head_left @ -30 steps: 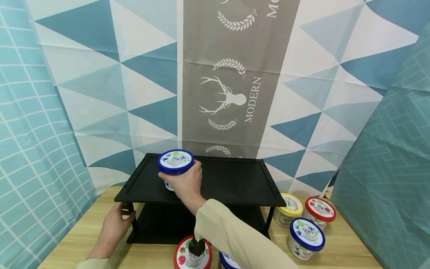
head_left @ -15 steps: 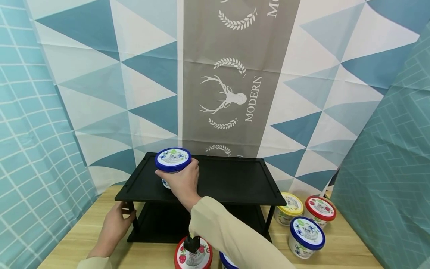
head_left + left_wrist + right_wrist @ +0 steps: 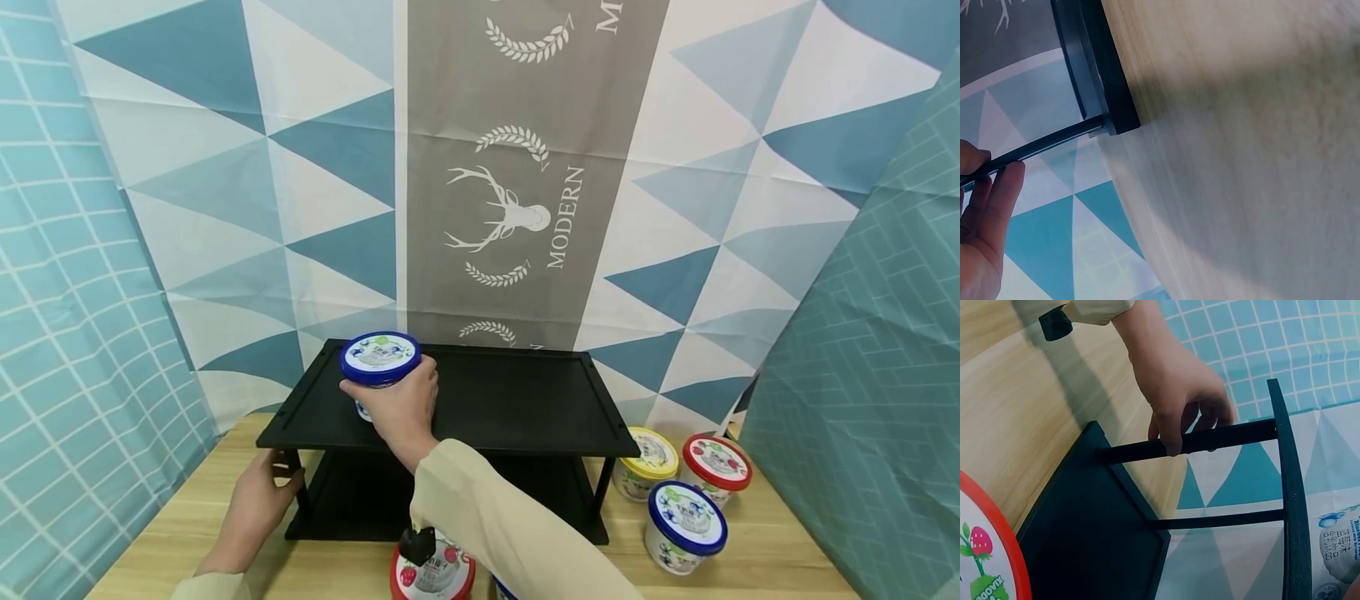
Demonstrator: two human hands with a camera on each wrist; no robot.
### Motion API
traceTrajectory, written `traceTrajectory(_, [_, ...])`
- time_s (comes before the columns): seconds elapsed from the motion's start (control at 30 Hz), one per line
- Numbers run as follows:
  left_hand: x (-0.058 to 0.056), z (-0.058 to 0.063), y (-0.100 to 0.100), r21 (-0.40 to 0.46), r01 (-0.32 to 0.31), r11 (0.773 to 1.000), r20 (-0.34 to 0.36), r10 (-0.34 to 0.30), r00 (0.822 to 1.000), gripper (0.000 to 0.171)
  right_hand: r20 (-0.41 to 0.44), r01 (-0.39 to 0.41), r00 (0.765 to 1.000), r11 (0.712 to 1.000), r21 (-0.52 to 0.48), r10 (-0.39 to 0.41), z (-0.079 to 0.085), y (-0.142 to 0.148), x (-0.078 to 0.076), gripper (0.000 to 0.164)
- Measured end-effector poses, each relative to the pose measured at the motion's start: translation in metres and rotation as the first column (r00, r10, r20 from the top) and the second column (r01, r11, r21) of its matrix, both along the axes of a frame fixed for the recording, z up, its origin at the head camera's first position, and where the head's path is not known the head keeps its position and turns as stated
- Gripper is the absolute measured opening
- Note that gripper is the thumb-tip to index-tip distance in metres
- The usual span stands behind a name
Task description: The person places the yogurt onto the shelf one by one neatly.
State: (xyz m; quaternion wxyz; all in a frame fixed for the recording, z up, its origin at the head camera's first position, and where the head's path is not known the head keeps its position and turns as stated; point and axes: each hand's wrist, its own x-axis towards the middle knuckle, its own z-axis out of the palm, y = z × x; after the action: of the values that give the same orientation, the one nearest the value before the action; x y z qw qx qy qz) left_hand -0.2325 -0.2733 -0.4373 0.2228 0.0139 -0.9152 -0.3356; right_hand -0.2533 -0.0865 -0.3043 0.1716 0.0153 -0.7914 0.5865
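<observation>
Compared with the earlier moment, the blue-lidded tub (image 3: 380, 357) is slightly more left, near the shelf top's (image 3: 510, 404) left edge; whether they touch, I cannot tell. The right hand (image 3: 402, 410) curls around it. The left hand (image 3: 257, 502) grips a post (image 3: 1244, 434), its fingers clearer from right wrist view. The top extends rightward.

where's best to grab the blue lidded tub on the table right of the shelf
Probably round its body, just under the wider blue lid, coming from the near side: the tub stands upright, with a yellow-lidded tub and a red-lidded tub close behind it.
</observation>
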Motion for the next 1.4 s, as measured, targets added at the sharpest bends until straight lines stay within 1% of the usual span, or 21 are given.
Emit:
traceTrajectory(0.1, [0.001, 0.002, 0.000, 0.001, 0.002, 1.000, 0.010, -0.002, 1.000, 0.040, 0.003, -0.002, 1.000, 1.000, -0.005, 0.002, -0.001, -0.002, 0.000, 0.097])
traceTrajectory(0.3, [0.002, 0.003, 0.001, 0.002, 0.006, 1.000, -0.011, -0.006, 1.000, 0.039, 0.018, -0.014, 1.000, 1.000, -0.024, 0.015, -0.001, -0.008, 0.001, 0.097])
traceTrajectory(0.5, [0.003, 0.003, 0.001, 0.006, 0.002, 1.000, -0.002, -0.002, 1.000, 0.039, 0.030, -0.015, 0.999, 1.000, -0.012, 0.015, -0.003, -0.013, 0.004, 0.097])
traceTrajectory(0.63, [0.002, 0.003, 0.000, 0.006, 0.003, 1.000, 0.011, -0.003, 1.000, 0.039, 0.035, -0.010, 0.999, 1.000, -0.023, 0.011, -0.003, -0.016, 0.006, 0.098])
traceTrajectory(0.8, [0.000, 0.002, 0.000, 0.001, 0.004, 1.000, 0.000, -0.004, 1.000, 0.039, 0.036, -0.019, 0.999, 1.000, -0.025, 0.019, -0.004, -0.016, 0.008, 0.099])
traceTrajectory(0.97, [0.000, 0.000, 0.000, 0.001, 0.004, 1.000, -0.010, -0.004, 1.000, 0.039, 0.022, -0.054, 0.998, 0.998, -0.036, 0.055, -0.006, -0.013, 0.009, 0.099])
traceTrajectory(1.07, [0.000, 0.000, 0.000, 0.008, 0.004, 1.000, -0.015, -0.004, 1.000, 0.038, 0.019, -0.089, 0.996, 0.995, -0.051, 0.090, -0.007, -0.009, 0.011, 0.099])
traceTrajectory(1.27, [0.002, 0.001, 0.000, 0.004, 0.009, 1.000, -0.003, -0.009, 1.000, 0.042, 0.039, -0.183, 0.982, 0.982, -0.051, 0.185, -0.008, 0.003, 0.019, 0.097])
traceTrajectory(1.4, [0.001, 0.001, -0.001, 0.009, 0.013, 1.000, 0.009, -0.013, 1.000, 0.046, 0.045, -0.223, 0.973, 0.974, -0.035, 0.224, -0.006, 0.015, 0.026, 0.091])
